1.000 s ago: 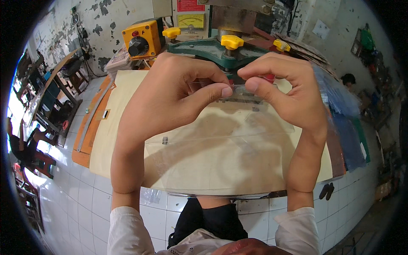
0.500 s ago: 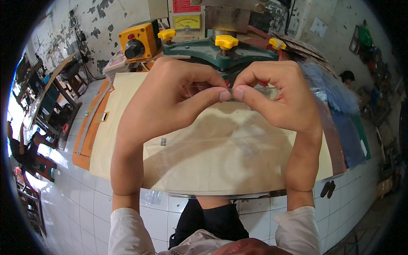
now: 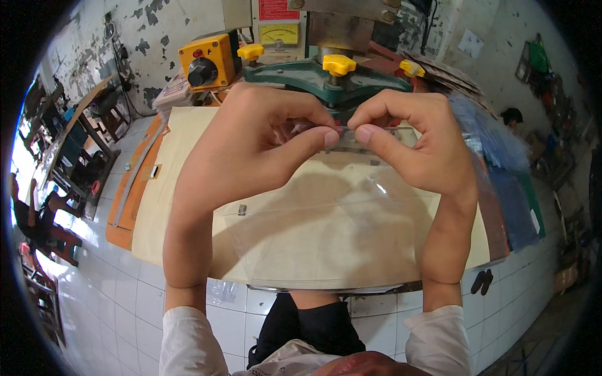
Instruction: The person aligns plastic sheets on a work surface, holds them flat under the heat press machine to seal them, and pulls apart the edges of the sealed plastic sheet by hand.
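Note:
Both my hands are raised over a pale, cream-coloured work board [image 3: 175,232], close to a green press frame. A clear plastic sheet [image 3: 326,244] hangs and lies over the board, glinting in places. At its far edge, my left hand [image 3: 251,138] pinches the plastic between thumb and fingers. Just to the right, my right hand [image 3: 417,141] is closed in a similar pinch on the same edge. A small gap separates the two thumbs. Curled fingers hide much of the held edge, and how the plastic is folded there cannot be made out.
Behind my hands stands the green press frame [image 3: 288,73] with yellow knobs [image 3: 338,64]. An orange control box [image 3: 207,61] with a black dial sits at the far left. Blue-tinted plastic sheets [image 3: 501,175] are piled at the right. A metal ruler [image 3: 135,178] lies on the left.
My right hand has shifted slightly right, so the thumbs, which were almost touching, are now farther apart. The plastic below has moved a little and shows a new glint. My left hand has hardly moved.

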A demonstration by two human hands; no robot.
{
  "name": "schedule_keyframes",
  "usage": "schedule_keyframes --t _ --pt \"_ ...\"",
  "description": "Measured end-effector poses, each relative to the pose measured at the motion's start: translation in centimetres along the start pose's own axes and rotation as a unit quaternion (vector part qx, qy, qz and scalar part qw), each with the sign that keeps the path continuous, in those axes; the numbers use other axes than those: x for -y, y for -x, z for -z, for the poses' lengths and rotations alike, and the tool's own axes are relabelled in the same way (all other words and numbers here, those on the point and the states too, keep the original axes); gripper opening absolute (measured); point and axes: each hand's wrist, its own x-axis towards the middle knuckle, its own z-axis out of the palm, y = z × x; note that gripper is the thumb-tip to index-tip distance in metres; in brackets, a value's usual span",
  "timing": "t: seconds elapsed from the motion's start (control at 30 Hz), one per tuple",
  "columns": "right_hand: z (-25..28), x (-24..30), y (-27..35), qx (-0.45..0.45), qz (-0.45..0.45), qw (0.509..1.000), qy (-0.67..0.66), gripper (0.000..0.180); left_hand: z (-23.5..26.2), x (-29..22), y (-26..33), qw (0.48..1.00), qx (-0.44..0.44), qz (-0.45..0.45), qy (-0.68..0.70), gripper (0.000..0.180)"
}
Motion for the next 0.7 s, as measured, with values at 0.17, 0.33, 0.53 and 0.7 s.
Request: schedule_keyframes --t 0.17,0.33,0.53,0.7 --pt "0.1 -0.2 -0.1 0.0 0.02 1.0 0.013 0.007 0.0 0.5 0.0 0.998 -0.029 -0.041 0.026 0.014" --pt "0.7 -0.2 0.5 -0.005 -0.053 0.999 0.012 0.007 0.5 0.3 0.2 0.997 -0.047 -0.024 0.05 0.016" --pt "1.0 0.1 0.4 -0.001 -0.056 0.998 0.008 0.007 1.7 0.0 0.5 0.999 -0.007 0.0 -0.051 0.018" --pt "1.1 0.2 0.4 0.006 -0.079 0.997 0.015 0.008 1.6 0.3 0.5 1.0 -0.007 -0.017 -0.021 0.015"
